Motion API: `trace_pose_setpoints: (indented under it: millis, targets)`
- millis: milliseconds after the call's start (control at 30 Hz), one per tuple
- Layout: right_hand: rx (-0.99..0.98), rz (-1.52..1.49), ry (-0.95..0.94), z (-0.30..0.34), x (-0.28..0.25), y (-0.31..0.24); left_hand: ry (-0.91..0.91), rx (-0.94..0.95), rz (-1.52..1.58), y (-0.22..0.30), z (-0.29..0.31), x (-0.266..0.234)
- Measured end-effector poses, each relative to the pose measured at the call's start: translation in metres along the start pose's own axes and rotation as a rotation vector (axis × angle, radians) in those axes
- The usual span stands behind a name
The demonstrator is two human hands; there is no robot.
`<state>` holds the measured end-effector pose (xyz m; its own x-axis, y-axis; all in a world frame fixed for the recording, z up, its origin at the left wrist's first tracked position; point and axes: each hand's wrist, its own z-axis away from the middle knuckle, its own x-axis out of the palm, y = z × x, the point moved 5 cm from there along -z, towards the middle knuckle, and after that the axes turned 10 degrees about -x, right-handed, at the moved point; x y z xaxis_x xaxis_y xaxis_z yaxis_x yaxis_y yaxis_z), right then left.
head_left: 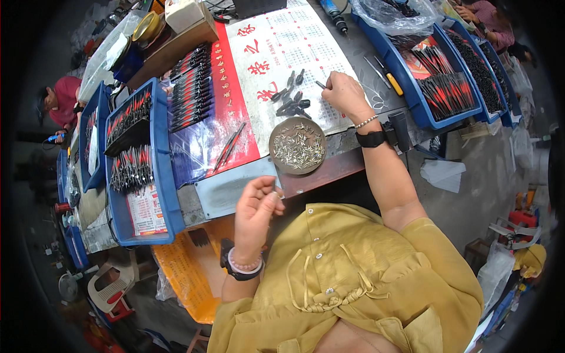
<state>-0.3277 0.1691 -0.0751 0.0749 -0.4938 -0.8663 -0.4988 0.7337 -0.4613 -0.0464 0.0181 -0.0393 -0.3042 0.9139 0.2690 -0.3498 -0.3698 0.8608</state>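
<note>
My left hand (257, 203) is closed in a pinch above the table's front edge, beside a pale blue-grey plate (226, 197). Whatever sits between its thumb and finger is too small to make out. Over the white calendar sheet, my right hand (347, 95) is closed on a short dark piece (321, 85) that pokes out to the left of the fingertips. Just left of that hand lies a loose pile of black parts (291, 106). Nearer me stands a round bowl (274, 162) full of small shiny metal pins. A slim red-and-black pair of tool pieces (229, 147) rests left of it.
Rows of red-and-black tools (193, 88) lie at the left, beside a blue bin (169, 200) of similar ones. Another blue bin (432, 122) stands right, near a yellow-handled screwdriver (393, 84). A blue power tool (334, 15) lies at the back. Other people work on both sides.
</note>
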Motion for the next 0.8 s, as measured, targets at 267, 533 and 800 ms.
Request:
trace_pose_setpoints:
  millis: [267,533,800]
  targets:
    - [-0.11,-0.123,0.037,0.027,-0.019,-0.015,-0.133,-0.136,0.186,-0.027,0.005,0.019]
    - [0.008,-0.981,-0.272,0.112,-0.048,-0.063,-0.057,-0.107,0.233,-0.027,0.001,0.029]
    - [0.115,-1.267,-0.557,0.163,-0.058,-0.095,-0.156,-0.069,0.155,-0.028,0.002,0.046]
